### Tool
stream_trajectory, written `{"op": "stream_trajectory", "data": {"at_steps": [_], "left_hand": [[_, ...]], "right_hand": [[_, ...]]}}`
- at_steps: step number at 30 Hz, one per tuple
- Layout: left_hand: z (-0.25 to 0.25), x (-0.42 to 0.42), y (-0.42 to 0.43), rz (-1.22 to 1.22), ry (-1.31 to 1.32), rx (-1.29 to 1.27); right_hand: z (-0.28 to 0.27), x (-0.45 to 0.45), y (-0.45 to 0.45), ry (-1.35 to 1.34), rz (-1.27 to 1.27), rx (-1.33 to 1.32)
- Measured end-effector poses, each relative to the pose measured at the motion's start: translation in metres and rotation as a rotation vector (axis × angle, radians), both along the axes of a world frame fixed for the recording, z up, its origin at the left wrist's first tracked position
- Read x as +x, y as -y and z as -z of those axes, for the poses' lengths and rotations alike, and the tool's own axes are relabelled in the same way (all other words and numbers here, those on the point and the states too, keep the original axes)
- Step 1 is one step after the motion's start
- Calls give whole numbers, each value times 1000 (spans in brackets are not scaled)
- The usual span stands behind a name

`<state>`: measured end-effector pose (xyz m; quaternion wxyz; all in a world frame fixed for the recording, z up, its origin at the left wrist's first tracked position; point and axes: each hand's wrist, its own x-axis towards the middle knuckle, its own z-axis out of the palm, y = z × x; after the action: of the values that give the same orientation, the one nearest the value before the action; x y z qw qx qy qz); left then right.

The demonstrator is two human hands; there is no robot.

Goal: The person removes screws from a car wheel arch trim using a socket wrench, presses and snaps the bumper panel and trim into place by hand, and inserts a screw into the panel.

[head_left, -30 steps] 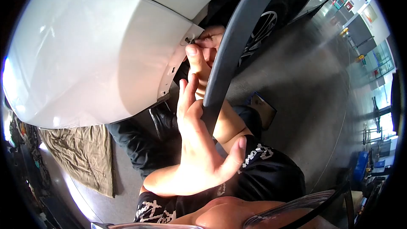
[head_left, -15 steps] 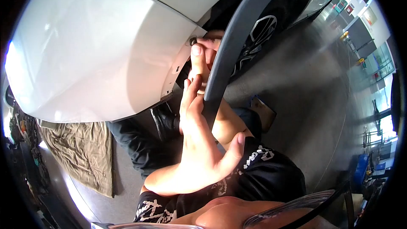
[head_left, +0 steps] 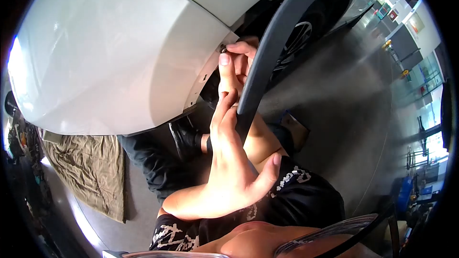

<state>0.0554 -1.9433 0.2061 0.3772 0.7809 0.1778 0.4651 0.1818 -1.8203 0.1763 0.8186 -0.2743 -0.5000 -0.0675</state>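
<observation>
A white car body panel [head_left: 114, 62] fills the upper left, with slots along its edge. My right hand [head_left: 236, 64] is at that edge, behind the dark grey wheel-arch trim [head_left: 264, 50], pinching a small dark clip [head_left: 223, 49] between thumb and finger. The clip is at the panel's upper corner; whether it sits in a hole is too small to tell. My left hand [head_left: 232, 155] is open, fingers stretched upward and thumb apart, its fingers beside the trim's lower end. The trim stands away from the panel here and curves up over the wheel [head_left: 299, 38].
A brown cloth [head_left: 91, 172] lies at lower left beside dark trousers [head_left: 153, 162] and a dark shoe [head_left: 184, 138]. An open box-like object [head_left: 295, 131] is on the floor, right of my right forearm. Workshop equipment [head_left: 418, 155] lines the far right.
Both hands and the trim's lower end have shifted slightly right in view. The panel's edge has also moved right. My right hand still pinches the clip.
</observation>
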Motion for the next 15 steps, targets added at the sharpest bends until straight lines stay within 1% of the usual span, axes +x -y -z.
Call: {"op": "stream_trajectory", "data": {"at_steps": [4,7,9,11,13,15], "left_hand": [[-3,-1,3,35,-4,-52],[-8,-2,5,10,-9,-33],[-8,-2,6,7,-14,-30],[-7,-1,6,12,-5,-41],[-2,2,5,22,20,-54],[0,4,6,22,27,-66]], "right_hand": [[-5,3,-4,75,26,110],[-1,1,-5,16,-102,127],[-1,-3,-2,-35,-119,113],[-5,-12,-1,-88,-27,82],[-10,-21,5,-175,-4,-8],[-14,-26,3,-240,9,-33]]}}
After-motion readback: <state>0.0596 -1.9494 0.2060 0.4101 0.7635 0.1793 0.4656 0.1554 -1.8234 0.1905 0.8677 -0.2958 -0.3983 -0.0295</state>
